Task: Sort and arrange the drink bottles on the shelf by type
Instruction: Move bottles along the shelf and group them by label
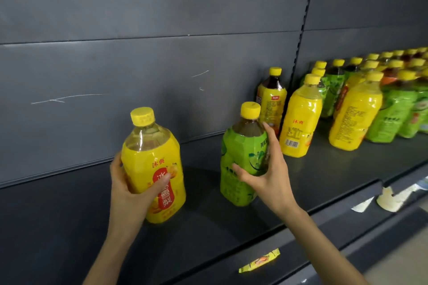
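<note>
My left hand (129, 183) grips a yellow-label bottle (154, 162) with a yellow cap, standing at the left part of the dark shelf (324, 169). My right hand (264, 169) grips a green-label bottle (242, 162) of dark tea, just right of the yellow one. Behind it stands a dark-tea bottle with a yellow label (272, 97), and beside that another yellow-label bottle (300, 118). A mixed crowd of yellow and green bottles (375, 99) fills the shelf's right end.
The dark back panel (139, 53) rises behind the shelf, with an upright slotted post (303, 23) dividing two bays. The shelf's front rail carries a yellow price tag (260, 260) and torn white labels (386, 196).
</note>
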The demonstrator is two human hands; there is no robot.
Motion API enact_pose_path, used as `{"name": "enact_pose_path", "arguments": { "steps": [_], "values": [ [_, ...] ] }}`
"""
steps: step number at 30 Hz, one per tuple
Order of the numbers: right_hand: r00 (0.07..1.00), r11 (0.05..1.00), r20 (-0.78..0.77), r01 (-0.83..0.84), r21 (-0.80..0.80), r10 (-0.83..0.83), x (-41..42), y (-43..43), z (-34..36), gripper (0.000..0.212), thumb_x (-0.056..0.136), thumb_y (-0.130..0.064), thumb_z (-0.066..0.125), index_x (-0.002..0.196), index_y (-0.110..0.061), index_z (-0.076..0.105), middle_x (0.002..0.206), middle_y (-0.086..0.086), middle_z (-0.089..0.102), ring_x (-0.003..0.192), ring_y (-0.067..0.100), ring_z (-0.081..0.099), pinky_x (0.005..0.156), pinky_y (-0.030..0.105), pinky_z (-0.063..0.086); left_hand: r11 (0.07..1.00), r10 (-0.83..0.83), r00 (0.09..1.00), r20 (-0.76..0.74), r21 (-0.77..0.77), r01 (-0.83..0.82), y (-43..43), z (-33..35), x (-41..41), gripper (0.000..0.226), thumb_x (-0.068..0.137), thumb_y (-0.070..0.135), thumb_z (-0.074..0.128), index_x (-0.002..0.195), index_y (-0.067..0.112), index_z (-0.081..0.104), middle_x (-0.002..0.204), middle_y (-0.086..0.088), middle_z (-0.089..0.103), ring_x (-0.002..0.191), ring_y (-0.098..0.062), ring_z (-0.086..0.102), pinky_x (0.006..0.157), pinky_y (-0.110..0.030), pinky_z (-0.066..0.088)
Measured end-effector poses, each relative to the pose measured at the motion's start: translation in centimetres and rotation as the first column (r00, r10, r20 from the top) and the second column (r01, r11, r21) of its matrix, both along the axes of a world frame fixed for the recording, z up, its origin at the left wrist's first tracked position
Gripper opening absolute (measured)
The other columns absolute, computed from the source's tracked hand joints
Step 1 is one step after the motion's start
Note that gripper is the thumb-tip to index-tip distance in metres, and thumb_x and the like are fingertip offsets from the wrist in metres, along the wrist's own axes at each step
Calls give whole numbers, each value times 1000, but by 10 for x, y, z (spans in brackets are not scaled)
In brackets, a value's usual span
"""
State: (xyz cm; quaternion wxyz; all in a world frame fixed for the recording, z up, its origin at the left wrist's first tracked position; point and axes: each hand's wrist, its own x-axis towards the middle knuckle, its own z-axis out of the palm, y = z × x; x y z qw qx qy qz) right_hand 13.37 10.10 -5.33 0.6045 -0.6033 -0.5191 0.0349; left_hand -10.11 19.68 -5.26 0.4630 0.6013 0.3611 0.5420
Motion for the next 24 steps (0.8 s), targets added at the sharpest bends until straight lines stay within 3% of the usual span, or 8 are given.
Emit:
{"name": "enact_pose_path", "arguments": {
  "steps": [2,5,8,12,14,16,20,24],
  "values": [
    [1000,999,-5,-25,22,25,4,-16,2,97,65,-42,79,145,-34,24,143,-5,40,133,12,40,108,42,40,1000,-12,999,29,-9,12,-11,2,6,91,38,48,79,119,53,38,114,19,54,97,-4,57,70,-26,47],
    [998,997,-16,-64,35,65,11,-40,5,96,65,-37,81,144,-27,28,141,-3,43,131,15,44,106,43,41,999,-13,996,84,-44,17,-26,2,22,97,46,33,87,132,35,41,114,11,58,97,-9,59,75,-34,51],
    [994,995,-58,-94,31,96,24,-69,10,95,64,-35,83,143,-29,30,139,-3,47,128,17,47,104,44,42,996,-9,988,156,-83,22,-48,2,45,94,52,29,84,136,29,42,116,7,60,98,-12,61,76,-37,52],
    [984,991,-114,-131,32,134,55,-118,17,93,63,-29,83,141,-31,33,131,-12,54,123,12,52,101,43,46,995,-19,982,188,-93,37,-86,7,82,89,55,26,80,136,29,42,111,10,61,97,-10,61,72,-34,51],
    [987,992,-97,-128,18,130,76,-147,20,90,63,-31,83,139,-36,34,132,-12,53,124,13,52,100,41,47,994,-36,981,189,-93,55,-107,9,100,96,48,37,87,134,32,44,111,11,63,96,-9,63,70,-32,51],
    [992,994,-72,-107,1,107,100,-175,21,88,63,-34,82,136,-42,35,133,-13,52,124,12,51,99,38,48,994,-46,980,194,-93,65,-129,10,122,97,43,48,80,133,34,46,110,11,64,94,-7,65,69,-30,51],
    [997,998,-52,-59,-26,58,148,-220,20,90,62,-39,81,139,-39,33,135,-11,51,125,12,50,98,41,48,987,-78,978,195,-120,103,-170,6,165,93,49,37,87,132,35,46,108,10,65,93,-11,65,72,-36,53],
    [999,999,-45,-20,-39,18,187,-254,21,86,62,-38,80,136,-44,35,130,-18,52,122,9,52,98,36,49,980,-110,979,174,-146,136,-195,4,208,94,39,53,78,128,40,49,106,12,66,94,-13,65,67,-33,52]
  ]
}}
